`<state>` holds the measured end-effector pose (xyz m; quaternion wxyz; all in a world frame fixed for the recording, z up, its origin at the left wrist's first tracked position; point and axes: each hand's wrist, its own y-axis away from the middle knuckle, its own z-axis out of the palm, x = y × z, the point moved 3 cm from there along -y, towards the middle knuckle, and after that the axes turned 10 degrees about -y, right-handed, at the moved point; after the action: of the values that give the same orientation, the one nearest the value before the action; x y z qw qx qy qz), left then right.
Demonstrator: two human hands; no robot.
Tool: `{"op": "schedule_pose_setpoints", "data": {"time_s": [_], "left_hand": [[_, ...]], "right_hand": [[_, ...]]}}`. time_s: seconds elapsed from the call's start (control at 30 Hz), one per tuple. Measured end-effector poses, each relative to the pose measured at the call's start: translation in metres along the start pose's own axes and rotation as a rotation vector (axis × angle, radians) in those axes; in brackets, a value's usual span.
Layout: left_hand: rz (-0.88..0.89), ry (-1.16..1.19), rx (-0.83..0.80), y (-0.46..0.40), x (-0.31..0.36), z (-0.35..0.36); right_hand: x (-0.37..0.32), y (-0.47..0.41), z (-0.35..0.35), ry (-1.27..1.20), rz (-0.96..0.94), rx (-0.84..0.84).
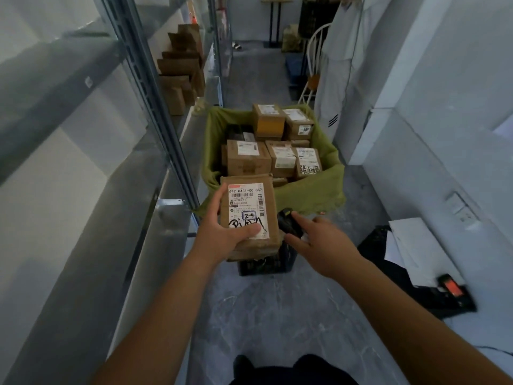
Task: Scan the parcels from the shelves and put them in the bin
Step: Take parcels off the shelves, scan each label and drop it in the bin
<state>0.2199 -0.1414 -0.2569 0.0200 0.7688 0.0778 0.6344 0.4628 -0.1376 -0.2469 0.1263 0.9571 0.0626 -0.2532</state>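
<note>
My left hand grips a brown cardboard parcel from its left side, thumb across the lower edge of its white shipping label. The label faces up, with barcodes and black handwriting. My right hand holds a black barcode scanner just right of the parcel, index finger stretched along its top. Directly ahead stands the bin, lined with green cloth and holding several labelled cardboard parcels. The held parcel hovers over the bin's near edge.
Metal shelving runs along the left, with brown parcels further down it. A dark crate sits under the held parcel. White paper and a black device lie on the right. A white chair stands beyond the bin.
</note>
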Motion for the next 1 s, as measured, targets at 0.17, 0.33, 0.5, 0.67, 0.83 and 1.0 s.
{"op": "schedule_pose_setpoints", "data": {"time_s": [0.17, 0.33, 0.5, 0.67, 0.83, 1.0], "left_hand": [[0.012, -0.027, -0.025, -0.061, 0.011, -0.013], [0.016, -0.055, -0.02, -0.122, 0.02, -0.024], [0.015, -0.062, 0.022, -0.193, 0.033, -0.028], [-0.081, -0.02, 0.071, -0.27, 0.052, -0.022], [-0.174, 0.004, 0.121, -0.344, 0.062, -0.022], [-0.248, 0.017, 0.131, -0.407, 0.065, -0.018]], "right_hand": [[-0.009, -0.058, -0.006, 0.019, 0.03, 0.015], [-0.014, -0.123, -0.016, -0.013, 0.027, 0.026], [-0.013, -0.205, -0.043, -0.047, -0.014, 0.1], [-0.012, -0.289, -0.065, -0.062, -0.034, 0.046], [-0.011, -0.363, -0.079, -0.079, -0.07, 0.003], [-0.013, -0.411, -0.094, -0.038, -0.073, -0.035]]}}
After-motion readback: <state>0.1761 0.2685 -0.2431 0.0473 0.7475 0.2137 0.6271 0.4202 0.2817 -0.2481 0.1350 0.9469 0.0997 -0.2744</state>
